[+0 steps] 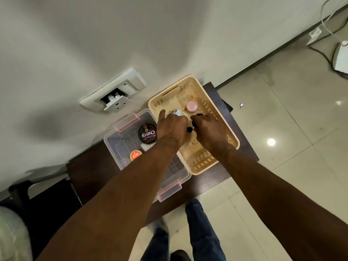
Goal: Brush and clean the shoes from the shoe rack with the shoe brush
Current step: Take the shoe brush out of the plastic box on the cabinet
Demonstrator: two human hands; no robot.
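Two hands at frame centre reach into the beige basket [194,127]: left hand [172,129] curls on something metallic, right hand [211,129] pinches a dark object, possibly brush; shoes unseen.

dark wooden surface [90,172], beige basket [216,110] beside clear plastic box [113,140]

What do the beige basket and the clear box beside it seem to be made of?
The beige basket looks like moulded plastic with a matte finish: its walls have regular rows of small slots and a cut-out handle. The clear box seems to be transparent, glossy plastic: the polish tins inside show through its walls, and pinkish clips sit on its edges.
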